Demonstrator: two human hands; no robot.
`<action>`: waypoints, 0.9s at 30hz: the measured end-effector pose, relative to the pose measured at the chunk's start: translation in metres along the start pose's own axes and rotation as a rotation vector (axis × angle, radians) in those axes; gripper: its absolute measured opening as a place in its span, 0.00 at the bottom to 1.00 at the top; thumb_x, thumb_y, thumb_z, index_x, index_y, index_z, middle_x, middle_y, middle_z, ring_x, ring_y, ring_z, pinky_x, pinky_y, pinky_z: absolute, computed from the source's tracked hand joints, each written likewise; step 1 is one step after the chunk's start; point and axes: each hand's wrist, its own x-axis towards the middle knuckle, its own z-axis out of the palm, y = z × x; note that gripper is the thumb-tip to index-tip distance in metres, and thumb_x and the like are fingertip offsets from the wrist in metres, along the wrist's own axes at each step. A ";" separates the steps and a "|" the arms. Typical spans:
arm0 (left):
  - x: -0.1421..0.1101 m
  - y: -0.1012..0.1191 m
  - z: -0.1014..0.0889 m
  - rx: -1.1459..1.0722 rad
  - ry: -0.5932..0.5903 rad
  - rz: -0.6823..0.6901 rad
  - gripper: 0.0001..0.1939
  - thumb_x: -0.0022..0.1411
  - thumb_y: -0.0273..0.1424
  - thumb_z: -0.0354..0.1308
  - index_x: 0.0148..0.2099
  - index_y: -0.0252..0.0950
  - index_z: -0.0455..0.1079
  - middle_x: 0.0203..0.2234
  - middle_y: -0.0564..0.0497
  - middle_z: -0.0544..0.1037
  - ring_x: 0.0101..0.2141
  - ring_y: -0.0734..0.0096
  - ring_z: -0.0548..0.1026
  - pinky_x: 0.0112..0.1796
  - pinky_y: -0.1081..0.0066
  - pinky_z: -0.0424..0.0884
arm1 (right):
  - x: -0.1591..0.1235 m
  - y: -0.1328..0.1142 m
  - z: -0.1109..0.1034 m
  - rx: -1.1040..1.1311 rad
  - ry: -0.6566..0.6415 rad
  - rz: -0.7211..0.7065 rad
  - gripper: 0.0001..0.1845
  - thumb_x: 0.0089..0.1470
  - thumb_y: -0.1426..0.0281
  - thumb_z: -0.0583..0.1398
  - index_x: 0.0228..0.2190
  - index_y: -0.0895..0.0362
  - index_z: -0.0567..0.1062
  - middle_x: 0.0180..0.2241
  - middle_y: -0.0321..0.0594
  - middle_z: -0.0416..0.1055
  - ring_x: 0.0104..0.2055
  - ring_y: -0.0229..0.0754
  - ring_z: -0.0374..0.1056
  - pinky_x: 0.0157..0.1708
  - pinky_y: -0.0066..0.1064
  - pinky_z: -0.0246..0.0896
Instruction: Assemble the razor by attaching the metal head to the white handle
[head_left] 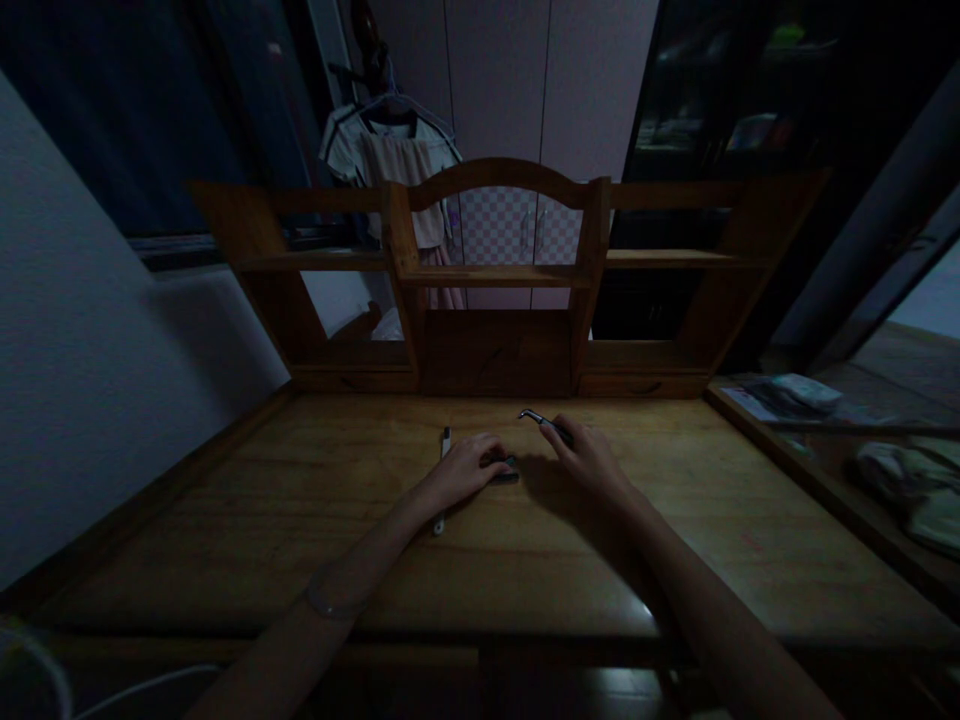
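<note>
Head view: a right hand [591, 460] holds a bent-tipped tool [531, 414] above a wooden tabletop [300, 485], with a left hand [466, 467] near its middle.
The right grip is closed round the dark handle of the tool, its shiny curved end pointing left, toward the far side. The left grip is narrow, fingers curled at a small dark object [507, 477] low over the tabletop; whether it is pinched or only touched, I cannot tell. A slim pale strip [446, 442] with a dark end runs beneath the left hand, showing on both sides of it. A clear band [334, 603] circles the left forearm. Behind stands a wooden shelf unit [495, 275], with a pale garment [405, 150] hanging beyond.
</note>
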 end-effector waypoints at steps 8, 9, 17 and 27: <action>0.000 -0.002 0.002 0.027 0.020 0.004 0.05 0.57 0.31 0.57 0.37 0.37 0.71 0.34 0.50 0.72 0.37 0.68 0.70 0.40 0.69 0.65 | -0.001 0.001 -0.001 0.004 -0.004 -0.002 0.19 0.62 0.58 0.49 0.30 0.57 0.69 0.24 0.38 0.69 0.25 0.40 0.64 0.24 0.27 0.47; 0.001 -0.001 0.003 0.024 0.022 0.001 0.05 0.57 0.31 0.57 0.36 0.37 0.70 0.34 0.50 0.72 0.37 0.69 0.70 0.40 0.69 0.65 | -0.001 0.001 -0.001 0.001 -0.002 -0.003 0.19 0.62 0.58 0.49 0.30 0.57 0.69 0.24 0.38 0.69 0.25 0.40 0.64 0.24 0.27 0.47; 0.000 0.001 0.004 -0.011 0.016 0.023 0.03 0.58 0.30 0.55 0.34 0.36 0.69 0.35 0.50 0.70 0.37 0.69 0.69 0.41 0.68 0.65 | -0.001 0.003 0.001 -0.010 0.012 -0.006 0.18 0.62 0.57 0.49 0.31 0.56 0.70 0.24 0.38 0.69 0.24 0.40 0.64 0.24 0.28 0.46; -0.001 0.005 0.000 0.038 0.011 0.065 0.04 0.60 0.30 0.54 0.35 0.37 0.69 0.36 0.49 0.68 0.40 0.68 0.67 0.43 0.67 0.63 | -0.001 0.002 -0.001 0.002 0.023 -0.016 0.18 0.62 0.57 0.49 0.31 0.56 0.69 0.23 0.37 0.68 0.24 0.39 0.64 0.24 0.27 0.47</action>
